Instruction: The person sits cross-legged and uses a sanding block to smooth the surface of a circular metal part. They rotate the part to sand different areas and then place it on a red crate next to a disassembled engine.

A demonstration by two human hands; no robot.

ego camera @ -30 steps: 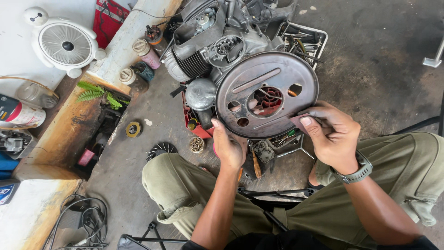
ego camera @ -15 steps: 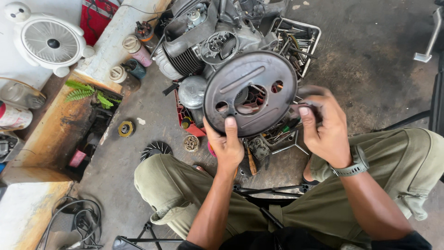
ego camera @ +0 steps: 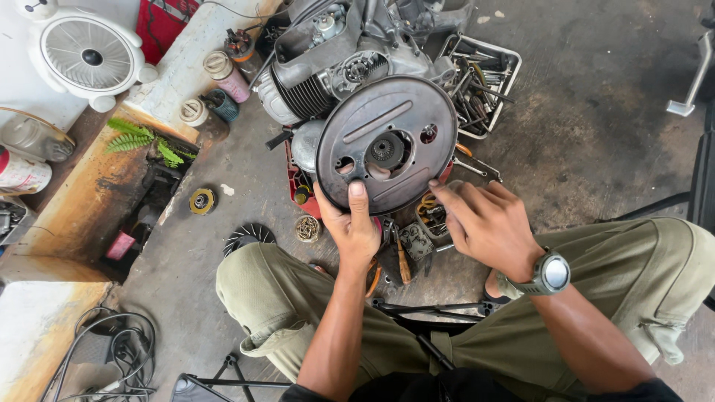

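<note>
round grey cover plate sits face-up over the engine block, straight ahead of both hands. left hand grips its lower rim, thumb on top — right hand empty, fingers loosely spread, touching the lower-right edge.

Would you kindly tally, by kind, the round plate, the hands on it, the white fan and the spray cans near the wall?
Round metal plate: 1
Hands, left hand and right hand: 2
White fan: 1
Spray cans, and: 2
Total: 6
</note>
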